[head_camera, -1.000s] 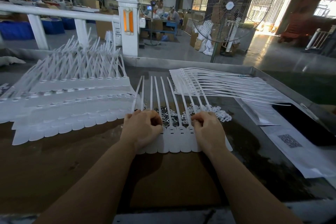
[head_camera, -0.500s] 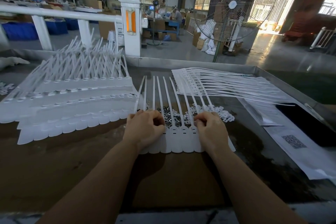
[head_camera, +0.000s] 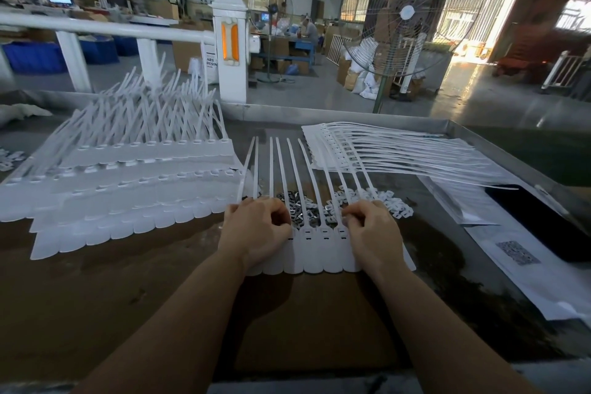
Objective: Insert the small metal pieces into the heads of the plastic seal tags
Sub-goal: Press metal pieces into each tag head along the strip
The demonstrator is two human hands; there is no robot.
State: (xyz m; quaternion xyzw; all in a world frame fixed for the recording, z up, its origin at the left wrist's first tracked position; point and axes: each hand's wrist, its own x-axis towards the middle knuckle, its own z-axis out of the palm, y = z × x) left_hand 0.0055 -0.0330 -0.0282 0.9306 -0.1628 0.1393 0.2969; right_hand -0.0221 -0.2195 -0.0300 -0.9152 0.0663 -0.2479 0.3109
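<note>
A joined strip of white plastic seal tags (head_camera: 319,253) lies flat in front of me, tails pointing away. My left hand (head_camera: 256,232) rests on the strip's left end with its fingers curled at the tag heads; what they pinch is hidden. My right hand (head_camera: 372,230) lies on the right end, fingertips curled at a tag head; whether they pinch a piece I cannot tell. Several slotted heads show between my hands. Just beyond them lies a pile of small metal pieces (head_camera: 300,205), with white plastic clips (head_camera: 383,201) to its right.
Stacked tag strips (head_camera: 128,182) with raised tails fill the left of the brown table (head_camera: 96,297). Another stack of tags (head_camera: 383,153) lies at the back right. Papers (head_camera: 518,253) and a dark panel (head_camera: 543,221) sit along the right. A metal rim (head_camera: 479,137) borders the table.
Both hands stay on the strip in nearly the same places. The camera has tipped slightly, so the scene sits a little lower in view.
</note>
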